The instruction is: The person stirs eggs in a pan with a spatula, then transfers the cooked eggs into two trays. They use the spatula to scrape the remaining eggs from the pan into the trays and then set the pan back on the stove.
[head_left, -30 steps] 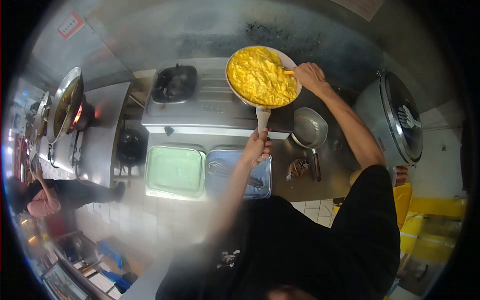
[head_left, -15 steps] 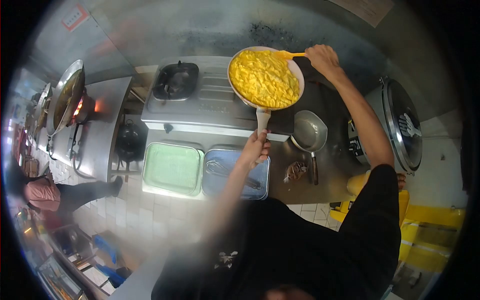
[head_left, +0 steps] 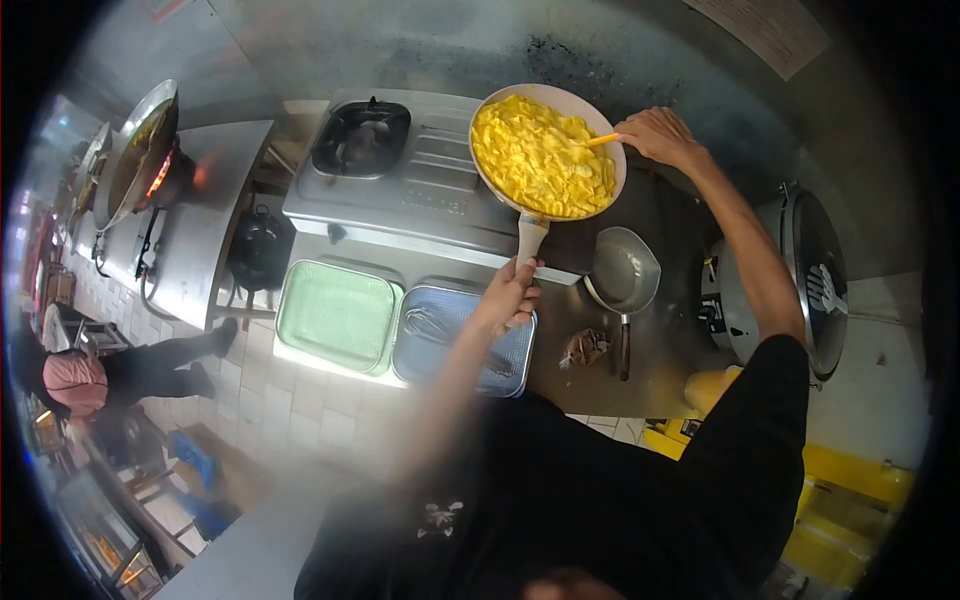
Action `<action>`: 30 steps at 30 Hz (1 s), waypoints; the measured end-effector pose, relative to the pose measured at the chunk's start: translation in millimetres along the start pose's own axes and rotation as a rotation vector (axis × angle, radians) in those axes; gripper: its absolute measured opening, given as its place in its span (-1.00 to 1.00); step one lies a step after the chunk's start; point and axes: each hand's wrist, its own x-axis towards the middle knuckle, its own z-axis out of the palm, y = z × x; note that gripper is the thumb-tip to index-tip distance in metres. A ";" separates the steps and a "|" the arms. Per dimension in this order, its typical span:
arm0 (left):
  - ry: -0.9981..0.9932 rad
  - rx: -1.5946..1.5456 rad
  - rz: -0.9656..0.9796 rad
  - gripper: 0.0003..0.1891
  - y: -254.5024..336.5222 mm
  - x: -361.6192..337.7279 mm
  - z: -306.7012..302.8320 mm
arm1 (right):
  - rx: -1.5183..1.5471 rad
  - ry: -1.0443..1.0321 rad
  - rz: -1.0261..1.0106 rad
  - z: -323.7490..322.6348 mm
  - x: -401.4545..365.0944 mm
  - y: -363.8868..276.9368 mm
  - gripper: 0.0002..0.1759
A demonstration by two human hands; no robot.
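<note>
The left hand (head_left: pixel 510 297) has its grip closed round the handle of the white frying pan (head_left: pixel 528 238), steadying it above the stove (head_left: pixel 420 190) at 12 o'clock. The right hand (head_left: pixel 660 135) pinches a yellow spatula (head_left: pixel 601 140), tip dipped into the scrambled egg (head_left: pixel 540 155) at the pan's 3 o'clock edge.

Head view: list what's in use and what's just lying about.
In use: left hand gripping the frying pan handle; scrambled egg; right hand holding the orange spatula.
Lying about: small empty pan; green tray; blue mesh tray; wok over flame; rice cooker.
</note>
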 end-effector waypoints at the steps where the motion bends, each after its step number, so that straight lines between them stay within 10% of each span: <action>1: -0.011 -0.012 0.000 -0.65 -0.8 0.5 -0.7 | -0.021 0.032 -0.056 -3.1 -5.7 2.2 -0.71; 15: -0.031 0.005 0.018 -0.67 3.7 -4.0 -2.0 | -0.247 0.296 -0.087 -4.4 75.4 24.8 -0.75; 24: -0.003 -0.035 0.019 -0.67 2.9 -1.2 -1.2 | -0.269 -0.136 -0.249 18.9 99.1 17.4 -0.81; 30: 0.084 -0.065 0.004 -0.68 3.7 -3.7 3.4 | -0.113 0.071 -0.350 -22.8 45.3 25.3 -0.76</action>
